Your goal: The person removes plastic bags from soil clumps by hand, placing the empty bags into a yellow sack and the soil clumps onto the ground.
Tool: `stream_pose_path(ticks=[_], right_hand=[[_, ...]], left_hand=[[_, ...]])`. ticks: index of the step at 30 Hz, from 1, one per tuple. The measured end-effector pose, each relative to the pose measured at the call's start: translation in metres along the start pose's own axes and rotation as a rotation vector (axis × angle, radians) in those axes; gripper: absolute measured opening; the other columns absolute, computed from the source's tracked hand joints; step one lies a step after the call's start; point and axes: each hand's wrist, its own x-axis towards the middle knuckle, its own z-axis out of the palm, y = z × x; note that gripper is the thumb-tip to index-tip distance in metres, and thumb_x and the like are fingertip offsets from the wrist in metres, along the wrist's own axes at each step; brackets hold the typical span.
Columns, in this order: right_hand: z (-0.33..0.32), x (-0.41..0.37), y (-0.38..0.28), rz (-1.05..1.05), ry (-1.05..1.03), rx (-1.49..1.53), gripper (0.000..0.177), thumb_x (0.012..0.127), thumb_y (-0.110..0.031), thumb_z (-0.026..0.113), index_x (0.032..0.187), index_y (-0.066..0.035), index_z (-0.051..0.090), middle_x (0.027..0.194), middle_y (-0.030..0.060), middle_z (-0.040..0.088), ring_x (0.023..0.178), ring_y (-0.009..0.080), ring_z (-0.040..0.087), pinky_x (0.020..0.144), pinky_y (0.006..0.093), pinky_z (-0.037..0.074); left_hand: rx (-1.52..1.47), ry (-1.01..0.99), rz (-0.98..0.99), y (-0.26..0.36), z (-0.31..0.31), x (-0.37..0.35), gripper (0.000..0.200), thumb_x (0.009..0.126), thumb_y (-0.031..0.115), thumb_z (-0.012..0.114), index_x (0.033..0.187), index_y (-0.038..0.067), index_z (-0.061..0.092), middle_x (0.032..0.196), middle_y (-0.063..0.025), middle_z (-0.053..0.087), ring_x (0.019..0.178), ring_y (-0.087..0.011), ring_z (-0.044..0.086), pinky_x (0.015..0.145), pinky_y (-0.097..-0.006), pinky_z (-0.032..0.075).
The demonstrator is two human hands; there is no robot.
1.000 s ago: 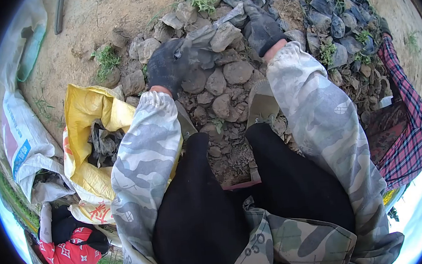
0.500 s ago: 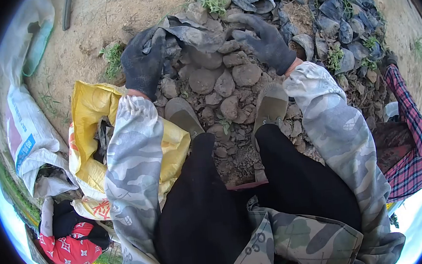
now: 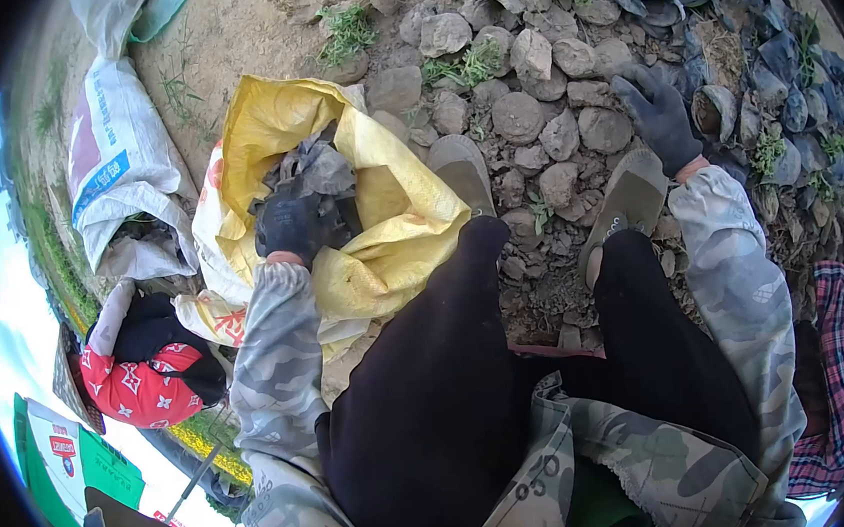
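Observation:
My left hand (image 3: 295, 214), in a dark glove, is inside the mouth of a yellow woven bag (image 3: 394, 171), its fingers closed on crumpled black plastic (image 3: 323, 167). My right hand (image 3: 660, 117), also gloved, is over the right side of the pile of soil clods (image 3: 556, 136), with its fingers apart and nothing in them. Round, flat-topped clods lie between and beyond my shoes. More torn black plastic pieces (image 3: 773, 82) are heaped to the right of my right hand.
A white woven bag (image 3: 125, 139) lies at the left. One person in a red patterned top (image 3: 141, 373) is at the lower left, another in a plaid sleeve (image 3: 842, 357) at the right edge. Small weeds (image 3: 347, 34) grow beyond the yellow bag.
My left hand has moved from the clods into the yellow bag with the black plastic. My right hand has let go of the plastic. The view has shifted left.

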Motion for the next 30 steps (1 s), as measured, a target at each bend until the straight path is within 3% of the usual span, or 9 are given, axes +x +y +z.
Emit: stream_pose_path(ticks=[1,3,9,11,14,19,23,27,30], right_hand=[[0.004,0.000,-0.003,0.018,-0.010,0.030,0.024,0.086,-0.016,0.058,0.104,-0.002,0.059,0.097,0.0143,0.062,0.090,0.0229,0.060,0.081,0.0303,0.044],[0.011,0.001,-0.014,0.036,-0.025,0.055,0.024,0.085,-0.018,0.059,0.103,-0.002,0.059,0.096,0.0138,0.062,0.088,0.0229,0.060,0.079,0.0302,0.045],[0.067,0.019,-0.113,0.007,-0.547,0.027,0.035,0.086,-0.029,0.059,0.110,-0.005,0.054,0.096,0.0138,0.059,0.088,0.0294,0.058,0.079,0.0336,0.045],[0.106,0.011,-0.140,0.014,-0.670,0.146,0.048,0.084,-0.046,0.057,0.111,-0.007,0.054,0.095,0.0146,0.059,0.089,0.0321,0.058,0.082,0.0369,0.045],[0.145,-0.005,-0.170,0.008,-0.841,0.002,0.064,0.079,-0.060,0.053,0.112,-0.004,0.054,0.097,0.0182,0.061,0.093,0.0340,0.058,0.084,0.0407,0.044],[0.174,-0.016,-0.186,0.140,-1.131,-0.102,0.079,0.075,-0.066,0.052,0.108,0.006,0.054,0.105,0.0276,0.058,0.101,0.0348,0.058,0.086,0.0424,0.043],[0.209,-0.018,-0.178,0.161,-0.979,0.063,0.070,0.073,-0.060,0.060,0.102,0.003,0.059,0.096,0.0242,0.061,0.092,0.0380,0.059,0.084,0.0424,0.043],[0.230,-0.018,-0.174,0.098,-0.893,0.124,0.042,0.078,-0.038,0.063,0.098,-0.002,0.062,0.086,0.0202,0.063,0.084,0.0347,0.061,0.077,0.0403,0.045],[0.222,-0.014,-0.175,0.051,-0.767,0.179,0.028,0.080,-0.027,0.061,0.097,-0.006,0.064,0.084,0.0179,0.064,0.080,0.0309,0.062,0.073,0.0380,0.046]], left_hand=[[-0.085,0.027,0.068,-0.002,0.042,-0.004,0.032,0.075,0.036,0.057,0.086,0.008,0.067,0.083,-0.0154,0.063,0.079,-0.0329,0.060,0.072,-0.0446,0.048],[0.011,-0.580,0.048,0.022,0.043,0.008,0.044,0.073,0.035,0.058,0.106,0.006,0.061,0.092,-0.0194,0.064,0.084,-0.0333,0.062,0.074,-0.0414,0.049],[0.111,-0.317,-0.173,-0.069,0.173,-0.020,0.037,0.076,0.036,0.055,0.091,0.005,0.068,0.092,-0.0181,0.066,0.089,-0.0339,0.063,0.081,-0.0427,0.048],[0.009,-0.805,-0.186,-0.072,0.130,-0.010,0.045,0.075,0.041,0.057,0.106,0.010,0.063,0.105,-0.0207,0.062,0.101,-0.0325,0.059,0.089,-0.0400,0.045],[-0.101,-0.704,-0.380,-0.027,0.036,-0.012,0.051,0.069,0.044,0.065,0.107,0.010,0.063,0.110,-0.0181,0.060,0.105,-0.0323,0.056,0.089,-0.0409,0.043],[-0.153,-0.465,-0.072,-0.025,-0.015,-0.040,0.060,0.068,0.041,0.068,0.118,0.010,0.054,0.119,-0.0159,0.052,0.112,-0.0320,0.049,0.095,-0.0399,0.039],[-0.060,-0.146,0.082,-0.020,-0.022,-0.054,0.066,0.066,0.037,0.070,0.123,0.014,0.047,0.124,-0.0149,0.044,0.116,-0.0341,0.041,0.097,-0.0444,0.035],[0.066,-0.150,0.157,-0.025,0.031,-0.045,0.064,0.070,0.042,0.063,0.126,0.015,0.047,0.133,-0.0145,0.040,0.123,-0.0344,0.036,0.104,-0.0463,0.025],[0.106,-0.448,0.070,-0.042,0.074,-0.039,0.057,0.077,0.043,0.054,0.128,0.021,0.045,0.138,-0.0143,0.036,0.129,-0.0326,0.031,0.108,-0.0491,0.015]])
